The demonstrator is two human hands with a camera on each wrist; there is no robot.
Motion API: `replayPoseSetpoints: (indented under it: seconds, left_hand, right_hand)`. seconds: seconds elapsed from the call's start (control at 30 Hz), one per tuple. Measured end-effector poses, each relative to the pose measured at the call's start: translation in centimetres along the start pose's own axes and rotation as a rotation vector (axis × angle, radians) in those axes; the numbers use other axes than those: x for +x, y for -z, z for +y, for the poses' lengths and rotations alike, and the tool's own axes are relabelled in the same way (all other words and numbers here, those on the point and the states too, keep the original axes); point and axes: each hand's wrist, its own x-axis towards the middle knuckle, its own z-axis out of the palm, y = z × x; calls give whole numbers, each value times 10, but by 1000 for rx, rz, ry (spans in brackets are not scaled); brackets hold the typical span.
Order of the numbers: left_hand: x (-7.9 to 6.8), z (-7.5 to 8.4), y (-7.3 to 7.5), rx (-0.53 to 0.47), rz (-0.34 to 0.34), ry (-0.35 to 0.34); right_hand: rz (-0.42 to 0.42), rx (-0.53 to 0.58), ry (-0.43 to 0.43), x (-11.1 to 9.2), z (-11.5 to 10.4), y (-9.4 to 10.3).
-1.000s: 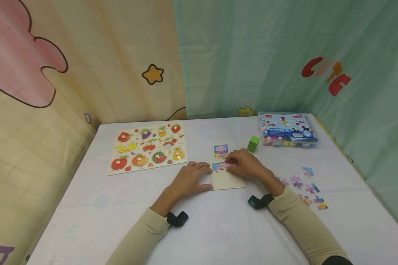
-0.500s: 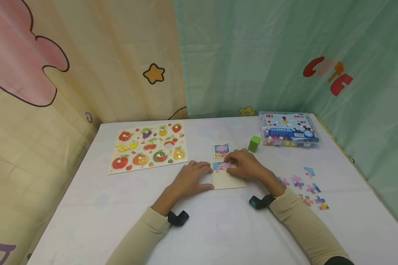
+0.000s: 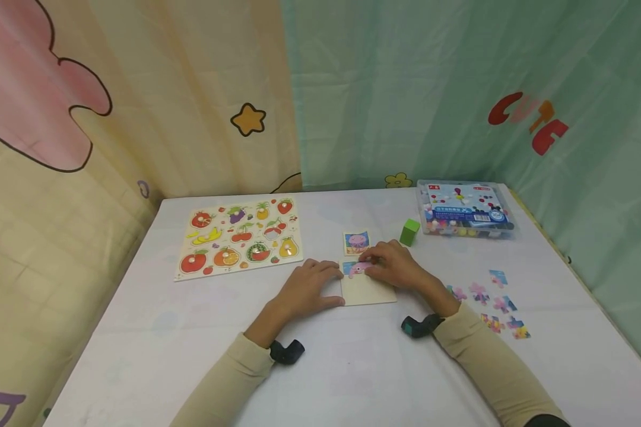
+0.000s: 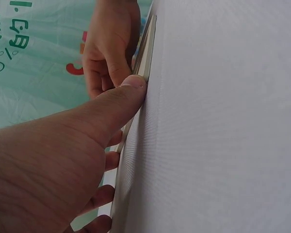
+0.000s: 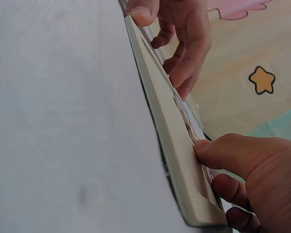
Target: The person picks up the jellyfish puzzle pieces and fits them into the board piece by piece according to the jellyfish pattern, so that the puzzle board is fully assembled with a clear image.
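Observation:
A small pale puzzle board (image 3: 368,292) lies mid-table, with joined jigsaw pieces (image 3: 352,269) along its far edge showing blue and a pink figure. My left hand (image 3: 307,288) rests at the board's left side, thumb on the near corner and fingers spread loosely. Thumb and fingers of my right hand (image 3: 394,265) pinch a piece at the right end of that far row; the fingers largely cover it. The right wrist view shows the right thumb against the pieces above the board's rim (image 5: 167,141). Just beyond the board lies a small picture card (image 3: 356,243) with a pink character.
Loose jigsaw pieces (image 3: 499,303) are scattered right of my right forearm. A green block (image 3: 409,232) stands behind the right hand. A clear plastic case (image 3: 465,209) sits at the back right, a fruit puzzle board (image 3: 238,239) at the back left.
My right fingertips have shifted slightly left over the far row of pieces, covering a little more of the pink figure. The left hand stays in place on the board's edge.

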Motion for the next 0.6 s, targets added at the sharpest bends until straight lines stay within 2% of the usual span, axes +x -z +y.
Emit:
replayPoseSetpoints:
  seconds: [0.33,0.6]
  left_hand:
    - [0,1,2,0,-11,6]
    - [0,0,1,-4,-6,2]
  right_hand:
    - [-14,-5,-22,1,-1,2]
    - [-13,15,-5,0,2,1]
